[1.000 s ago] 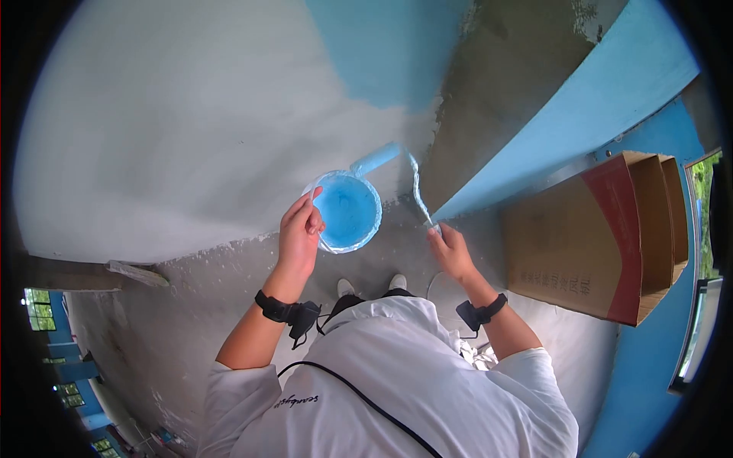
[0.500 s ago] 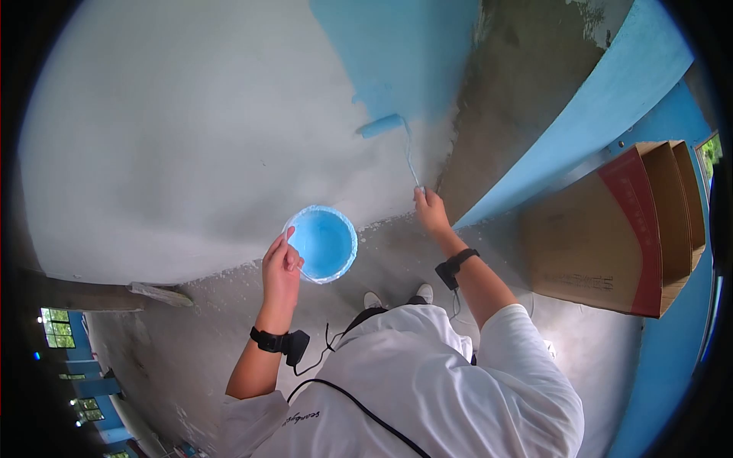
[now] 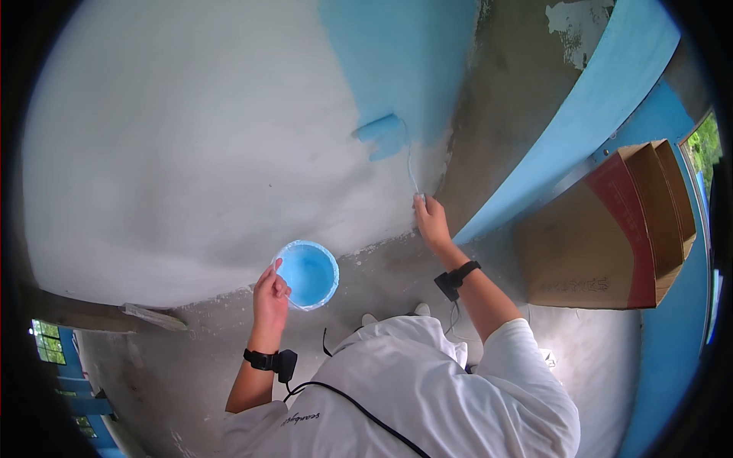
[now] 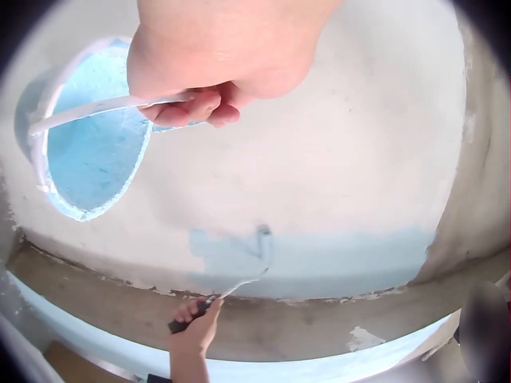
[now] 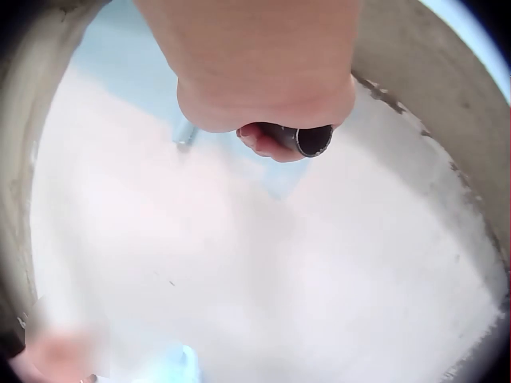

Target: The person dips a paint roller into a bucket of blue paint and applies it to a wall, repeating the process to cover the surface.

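A bucket of light blue paint (image 3: 307, 275) hangs from its handle, which the curled fingers of my left hand (image 3: 270, 298) grip; the left wrist view shows the white handle (image 4: 88, 113) running into that hand (image 4: 231, 56). My right hand (image 3: 434, 221) grips the dark handle (image 5: 313, 141) of a paint roller. The roller head (image 3: 379, 125) lies against the white wall (image 3: 191, 137), at the lower edge of the blue painted area (image 3: 405, 61), with a fresh blue patch just below it.
A large cardboard box (image 3: 580, 252) stands at the right, beside a blue wall. A grey-brown unpainted strip (image 3: 504, 99) borders the painted area. On the floor at the left lies a flat piece (image 3: 154, 317) near the wall's foot.
The roller has gone from the bucket's rim up to the wall, and a blue patch has appeared below the painted area. The bucket and left hand have moved down and left in view.
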Tool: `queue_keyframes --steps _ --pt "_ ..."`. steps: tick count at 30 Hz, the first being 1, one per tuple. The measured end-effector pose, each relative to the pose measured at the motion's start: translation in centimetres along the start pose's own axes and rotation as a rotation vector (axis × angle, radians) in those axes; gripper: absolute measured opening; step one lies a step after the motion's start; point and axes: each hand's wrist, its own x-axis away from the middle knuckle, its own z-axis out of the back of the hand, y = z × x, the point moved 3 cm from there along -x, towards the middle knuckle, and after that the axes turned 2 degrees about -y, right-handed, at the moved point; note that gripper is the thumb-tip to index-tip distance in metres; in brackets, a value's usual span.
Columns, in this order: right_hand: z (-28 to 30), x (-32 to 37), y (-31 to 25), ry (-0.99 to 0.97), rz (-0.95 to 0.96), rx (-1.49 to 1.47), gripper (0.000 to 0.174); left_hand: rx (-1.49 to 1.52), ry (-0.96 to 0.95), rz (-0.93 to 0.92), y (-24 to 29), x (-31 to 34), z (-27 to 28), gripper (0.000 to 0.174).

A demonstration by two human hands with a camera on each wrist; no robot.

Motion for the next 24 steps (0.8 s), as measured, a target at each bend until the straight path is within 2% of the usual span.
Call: queue_keyframes --steps 2,4,5,8,10,12,14,20,22,24 --pt "-0.1 -0.4 -3.9 0.001 0.069 0.003 0.042 0.012 -0.009 -0.014 0.3 0.4 -0.3 0.036" --pt "-0.6 -0.5 -5.8 -0.004 0.073 -0.174 0.039 0.028 -0.019 -0.009 0.4 1.1 -0.1 0.035" --pt "-0.6 -0.7 -5.8 -0.015 0.086 -0.161 0.039 0.048 -0.016 -0.018 0.6 1.3 -0.3 0.035" --pt "-0.7 -0.3 -2.1 -0.002 0.023 -0.165 0.039 0.064 -0.047 -0.015 0.7 1.7 -0.8 0.034" --pt "-0.9 0.8 1.7 0.016 -0.092 -0.043 0.042 0.070 -0.067 -0.009 0.9 1.6 -0.7 0.034" --pt "-1.2 0.5 7.4 0.014 -0.117 0.029 0.044 0.087 -0.078 -0.004 0.8 1.2 -0.3 0.033" --pt "-1.4 0.7 9.9 0.042 -0.193 0.102 0.046 0.106 -0.097 -0.015 0.9 0.1 0.2 0.033" --pt "0.6 1.6 4.5 -0.014 -0.222 0.000 0.046 0.113 -0.138 0.032 -0.1 -0.2 0.5 0.030" --pt "1.1 1.5 2.8 -0.001 -0.011 0.096 0.043 0.117 -0.154 0.028 0.0 -0.4 0.7 0.029" --pt "1.0 1.6 -1.7 -0.007 -0.006 -0.010 0.041 0.109 -0.147 0.041 0.1 0.2 0.3 0.029"
